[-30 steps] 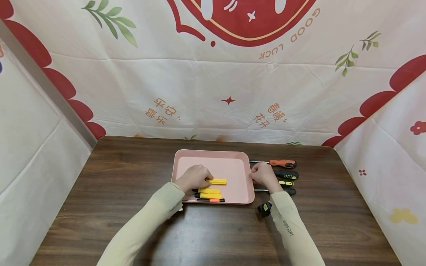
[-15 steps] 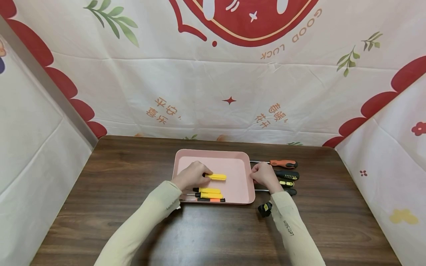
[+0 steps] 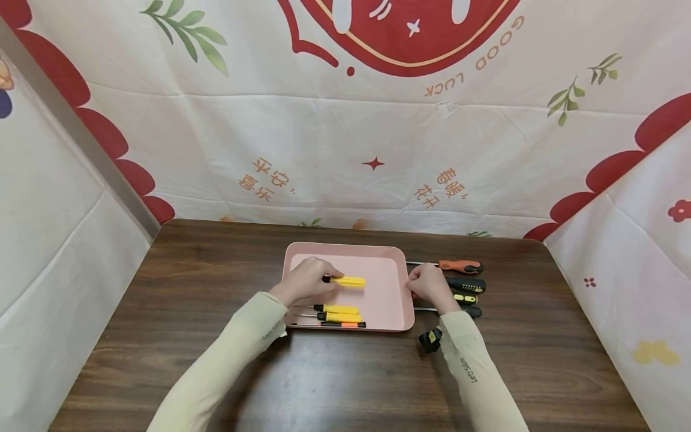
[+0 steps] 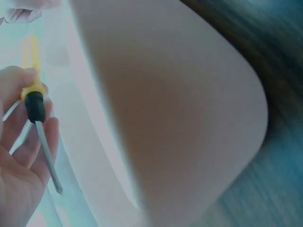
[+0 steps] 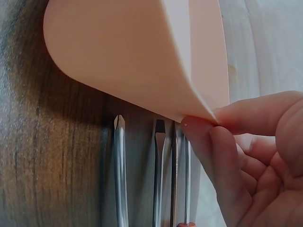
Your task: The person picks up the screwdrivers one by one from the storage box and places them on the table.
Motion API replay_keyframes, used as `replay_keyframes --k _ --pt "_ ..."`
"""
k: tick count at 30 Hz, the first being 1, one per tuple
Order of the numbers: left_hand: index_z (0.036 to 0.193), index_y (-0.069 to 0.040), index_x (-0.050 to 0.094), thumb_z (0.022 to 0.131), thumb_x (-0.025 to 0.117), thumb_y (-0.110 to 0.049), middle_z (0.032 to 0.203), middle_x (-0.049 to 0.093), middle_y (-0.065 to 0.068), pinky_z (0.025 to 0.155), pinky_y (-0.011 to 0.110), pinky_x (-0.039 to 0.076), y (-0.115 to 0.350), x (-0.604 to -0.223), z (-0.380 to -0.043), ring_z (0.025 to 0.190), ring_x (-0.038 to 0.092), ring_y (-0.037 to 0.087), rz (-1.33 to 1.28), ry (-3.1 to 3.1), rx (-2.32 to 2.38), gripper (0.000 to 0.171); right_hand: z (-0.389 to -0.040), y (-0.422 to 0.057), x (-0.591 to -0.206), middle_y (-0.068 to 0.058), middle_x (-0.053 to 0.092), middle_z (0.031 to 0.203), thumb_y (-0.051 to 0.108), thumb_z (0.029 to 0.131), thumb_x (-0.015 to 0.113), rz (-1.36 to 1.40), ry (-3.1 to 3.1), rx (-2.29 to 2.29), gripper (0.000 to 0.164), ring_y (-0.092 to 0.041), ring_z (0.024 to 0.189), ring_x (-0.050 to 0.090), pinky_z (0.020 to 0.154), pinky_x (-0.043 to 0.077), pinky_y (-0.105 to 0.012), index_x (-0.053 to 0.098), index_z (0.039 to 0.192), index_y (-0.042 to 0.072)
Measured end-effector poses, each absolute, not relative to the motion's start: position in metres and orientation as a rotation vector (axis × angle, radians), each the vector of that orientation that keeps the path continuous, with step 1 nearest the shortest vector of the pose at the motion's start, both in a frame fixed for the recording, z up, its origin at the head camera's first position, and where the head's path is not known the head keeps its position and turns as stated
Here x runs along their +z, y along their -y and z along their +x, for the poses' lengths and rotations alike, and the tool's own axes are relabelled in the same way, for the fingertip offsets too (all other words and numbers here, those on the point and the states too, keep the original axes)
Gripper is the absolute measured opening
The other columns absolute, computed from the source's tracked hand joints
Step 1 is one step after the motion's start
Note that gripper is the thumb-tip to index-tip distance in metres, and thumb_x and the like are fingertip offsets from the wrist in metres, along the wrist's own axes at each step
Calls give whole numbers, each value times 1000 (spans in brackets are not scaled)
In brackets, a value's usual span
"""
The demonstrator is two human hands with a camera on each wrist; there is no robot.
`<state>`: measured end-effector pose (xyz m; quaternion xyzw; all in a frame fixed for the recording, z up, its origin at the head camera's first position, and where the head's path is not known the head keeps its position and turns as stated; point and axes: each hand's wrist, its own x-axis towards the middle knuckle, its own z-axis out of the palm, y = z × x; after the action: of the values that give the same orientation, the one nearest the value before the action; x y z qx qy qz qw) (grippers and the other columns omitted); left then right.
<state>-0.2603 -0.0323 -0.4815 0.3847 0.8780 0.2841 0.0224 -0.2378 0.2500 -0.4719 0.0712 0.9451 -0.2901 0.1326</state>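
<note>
In the head view my left hand (image 3: 309, 279) is over the left part of a pink tray (image 3: 380, 276). It pinches a screwdriver with a yellow handle (image 3: 351, 281) between thumb and fingers. The left wrist view shows that screwdriver's black collar (image 4: 35, 106) and bare metal shaft. Below it, along the tray's near side, lie two more yellow-handled screwdrivers (image 3: 342, 317) and a thin black and orange screwdriver (image 3: 342, 324). My right hand (image 3: 430, 285) pinches the tray's right rim, as the right wrist view (image 5: 246, 161) shows up close.
Right of the tray lie an orange-handled screwdriver (image 3: 460, 266) and several dark-handled ones (image 3: 468, 285), shafts pointing at the tray. A small black object with a yellow label (image 3: 430, 340) sits by the right sleeve. A printed cloth (image 3: 335, 138) hangs behind the wooden table (image 3: 216, 264).
My left hand has moved up and slightly left, carrying the yellow screwdriver away from the others toward the tray's far side. The right hand stays on the rim.
</note>
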Motion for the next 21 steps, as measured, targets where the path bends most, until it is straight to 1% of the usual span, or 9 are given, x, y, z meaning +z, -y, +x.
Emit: replay_keyframes --k 3,6,11,16,21 --pt "98 -10 72 78 68 -14 94 69 2 70 22 47 35 -476 -259 84 63 9 1239 -2746 883 20 -238 -250 -472 0 46 47 4 77 55 205 -2737 -839 26 -14 45 44 45 34 -26 47 53 10" --pt "96 -9 72 77 70 -15 93 70 2 69 23 48 37 -471 -258 83 64 11 1260 -2764 904 20 -238 -250 -472 0 45 47 4 76 55 214 -2738 -842 27 -14 45 44 45 34 -26 46 52 10" --pt "94 -10 73 75 72 -14 90 70 2 65 20 46 45 -466 -259 76 63 7 1279 -2784 897 20 -239 -250 -474 0 45 46 4 76 55 213 -2744 -843 28 -14 44 45 45 33 -25 45 51 11" --pt "93 -6 72 74 72 -10 88 70 5 60 16 44 56 -464 -260 71 60 5 1286 -2712 968 19 -240 -250 -476 0 47 47 4 77 55 216 -2743 -836 28 -15 45 45 46 34 -26 46 52 11" --pt "90 -6 73 74 73 -9 84 70 4 54 15 40 67 -462 -264 60 51 1 1292 -2720 1000 17 -239 -250 -476 -1 48 48 6 78 56 231 -2740 -827 27 -15 46 46 47 35 -26 47 53 10"
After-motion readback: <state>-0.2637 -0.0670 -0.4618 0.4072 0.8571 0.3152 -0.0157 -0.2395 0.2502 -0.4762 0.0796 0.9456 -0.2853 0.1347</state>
